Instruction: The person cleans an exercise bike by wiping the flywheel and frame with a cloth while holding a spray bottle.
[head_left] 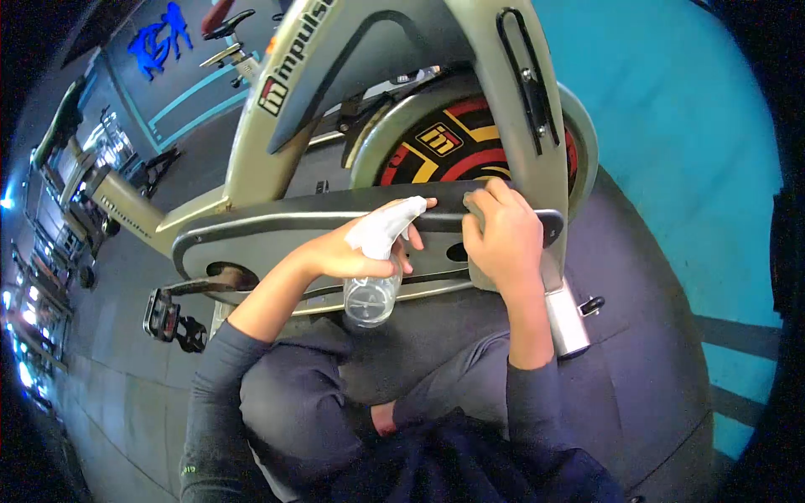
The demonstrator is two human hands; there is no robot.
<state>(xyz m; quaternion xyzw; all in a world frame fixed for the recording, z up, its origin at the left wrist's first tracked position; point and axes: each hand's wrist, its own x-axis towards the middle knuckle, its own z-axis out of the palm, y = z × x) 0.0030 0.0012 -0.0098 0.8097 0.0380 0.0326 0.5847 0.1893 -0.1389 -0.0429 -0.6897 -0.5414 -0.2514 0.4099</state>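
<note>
Dark rubber gym flooring (637,335) runs out to a turquoise wall (671,101), and a blue figure mural (161,38) glows on the far wall beyond a row of other exercise machines (75,184). Close in front stands a beige spin bike (277,159), seen from above. Its sloping frame tube carries the word "impulse" in dark letters beside a small red-and-white square logo (273,96). The flywheel (453,151) wears a black, red and yellow decal with the same "im" mark in its middle. A black pedal (172,323) hangs at the lower left on its crank.

The left hand (356,247) has its grip closed round the neck of a clear spray bottle (373,277) with a white trigger head, the nozzle pointing at the dark chain guard (277,226); the bottle hangs just in front of the guard, above the person's knee. No label can be read on it. The right hand (503,235) presses flat on the guard's right end, fingers curled over a grey cloth (480,201) of which only an edge shows. Both arms wear dark sleeves pushed up from the wrists.
</note>
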